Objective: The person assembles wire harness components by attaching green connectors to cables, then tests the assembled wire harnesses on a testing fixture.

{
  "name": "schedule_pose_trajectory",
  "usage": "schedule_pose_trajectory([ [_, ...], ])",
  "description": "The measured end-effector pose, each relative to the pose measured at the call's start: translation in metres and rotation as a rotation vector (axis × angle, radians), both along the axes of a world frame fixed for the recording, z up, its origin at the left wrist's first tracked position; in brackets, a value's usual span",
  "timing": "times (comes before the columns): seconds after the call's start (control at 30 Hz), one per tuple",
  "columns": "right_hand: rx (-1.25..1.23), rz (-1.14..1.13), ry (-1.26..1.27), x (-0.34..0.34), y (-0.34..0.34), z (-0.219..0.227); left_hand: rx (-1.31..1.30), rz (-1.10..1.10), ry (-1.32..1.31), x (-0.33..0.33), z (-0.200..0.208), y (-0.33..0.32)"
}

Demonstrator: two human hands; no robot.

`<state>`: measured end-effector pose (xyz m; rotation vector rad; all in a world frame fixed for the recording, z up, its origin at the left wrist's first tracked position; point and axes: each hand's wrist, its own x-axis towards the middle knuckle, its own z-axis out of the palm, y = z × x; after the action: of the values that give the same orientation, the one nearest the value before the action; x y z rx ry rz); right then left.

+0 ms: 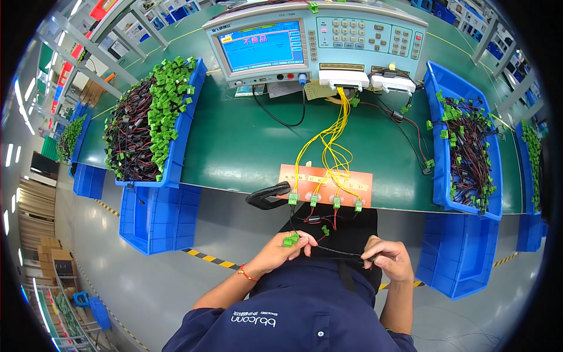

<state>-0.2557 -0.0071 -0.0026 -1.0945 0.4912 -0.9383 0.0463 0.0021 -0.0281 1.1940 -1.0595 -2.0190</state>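
A thin black cable stretches between my two hands in front of my body. My left hand is closed on its left part, with green terminal plugs at the fingers. My right hand pinches the cable's other end, which the fingers mostly hide. Just above, another wire harness with a black in-line part hangs from green sockets at the table edge. Those sockets sit along an orange board, fed by yellow wires. A loose green plug hangs near my left fingertips.
A bench tester with a lit blue screen stands at the back of the green table. Blue bins of harnesses flank it, left and right. A black clamp handle juts over the front edge. Lower blue bins hang below.
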Motion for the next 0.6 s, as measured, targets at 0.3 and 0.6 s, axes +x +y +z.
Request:
schedule_pose_trajectory([
  [0.3,0.215,-0.031,-0.038,0.018,0.003,-0.018,-0.172,0.431,-0.207,0.037,-0.007,-0.003],
  [0.6,0.197,-0.177,0.302,0.007,-0.002,-0.003,-0.277,0.419,0.044,-0.009,0.008,-0.033],
])
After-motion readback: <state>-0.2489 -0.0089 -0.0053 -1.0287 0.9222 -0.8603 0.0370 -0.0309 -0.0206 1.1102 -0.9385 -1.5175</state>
